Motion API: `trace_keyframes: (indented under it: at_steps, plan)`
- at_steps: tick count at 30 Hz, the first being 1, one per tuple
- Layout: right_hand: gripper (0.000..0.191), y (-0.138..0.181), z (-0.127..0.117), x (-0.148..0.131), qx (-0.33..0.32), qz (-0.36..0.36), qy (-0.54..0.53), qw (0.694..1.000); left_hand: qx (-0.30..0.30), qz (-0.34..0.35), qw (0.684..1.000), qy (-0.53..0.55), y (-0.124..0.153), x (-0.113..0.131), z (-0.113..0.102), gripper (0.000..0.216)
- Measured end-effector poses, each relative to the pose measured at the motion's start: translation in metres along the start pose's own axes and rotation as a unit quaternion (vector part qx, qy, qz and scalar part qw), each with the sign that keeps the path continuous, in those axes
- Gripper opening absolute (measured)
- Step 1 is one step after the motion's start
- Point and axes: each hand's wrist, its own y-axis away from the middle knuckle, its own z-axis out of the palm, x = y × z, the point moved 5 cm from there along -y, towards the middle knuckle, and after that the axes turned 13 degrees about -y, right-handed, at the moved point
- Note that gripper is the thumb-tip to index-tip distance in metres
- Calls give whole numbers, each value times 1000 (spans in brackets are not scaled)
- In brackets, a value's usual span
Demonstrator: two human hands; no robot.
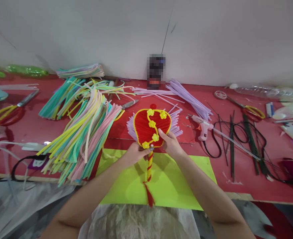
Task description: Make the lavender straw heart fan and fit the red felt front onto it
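Observation:
Between my hands is a red hand fan point(143, 125) with a yellow edge and several yellow flowers along a curved yellow stem. Its yellow handle point(149, 166), wound with red, points toward me, and a red tassel point(149, 195) hangs from the end. My left hand point(136, 153) grips the fan's lower left, near the top of the handle. My right hand point(170, 142) holds the lower right edge, thumb on the front face; its other fingers are hidden behind. Purple pipe cleaners point(177, 126) fan out behind it. A yellow-green sheet point(181, 179) lies beneath.
Bundles of pastel pipe cleaners point(86, 132) cover the left. Scissors point(8, 113) lie far left, and another pair point(251, 111) far right. A pink glue gun point(204, 128) with a black cable lies right. A phone point(156, 71) leans against the wall point(86, 33).

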Motion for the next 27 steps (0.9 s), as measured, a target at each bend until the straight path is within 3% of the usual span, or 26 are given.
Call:
trace_keyframes:
  at_steps: [11, 18, 27]
  plan:
    - [29, -2, -6, -5, 4, -58, 58, 997, -15, 4, 1000, 2, 0, 7, 1, 46]
    - [31, -5, -10, -7, 9, -75, 82, 994, 23, 36, 997, 61, 1, 16, -8, 51]
    - [29, -12, -26, -17, 116, -117, 26, 986, -4, 35, 996, 78, -2, 10, -5, 54]
